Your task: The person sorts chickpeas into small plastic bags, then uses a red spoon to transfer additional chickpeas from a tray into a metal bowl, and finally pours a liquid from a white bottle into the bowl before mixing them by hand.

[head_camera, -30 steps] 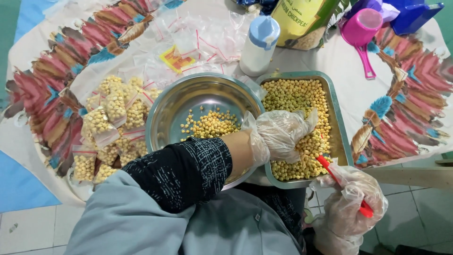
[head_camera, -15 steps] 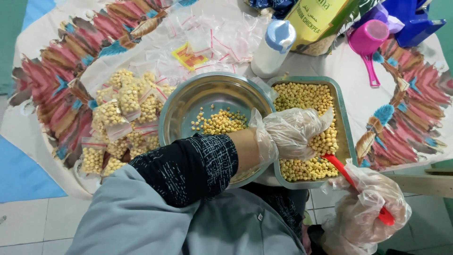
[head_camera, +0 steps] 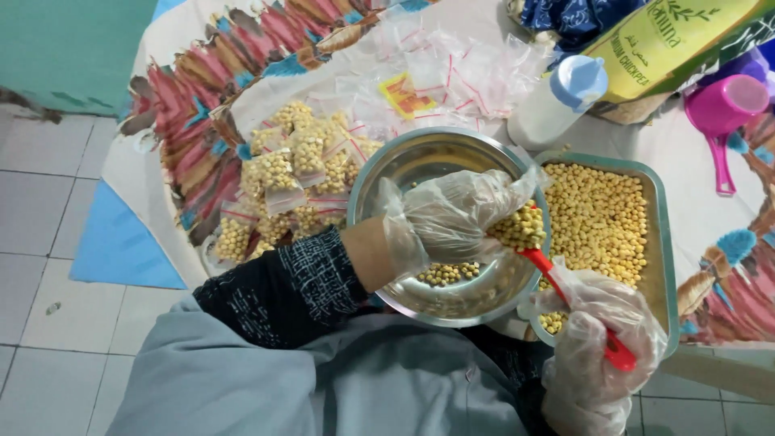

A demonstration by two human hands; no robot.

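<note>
Landmark: round steel bowl (head_camera: 404, 173), shiny, a thin layer of chickpeas (head_camera: 452, 274) on its bottom. Left hand (head_camera: 456, 218), in a crinkled clear plastic glove, hangs over the bowl, fingers curled and cupped over a heaped scoopful; whether it grips anything cannot be told. Right hand (head_camera: 597, 339), gloved alike, is clenched on the red plastic scoop (head_camera: 549, 270) at the bowl's right rim. Right of the bowl: rectangular metal tray (head_camera: 663, 242), full of chickpeas. Left of it: small filled clear bags (head_camera: 278, 173)
</note>
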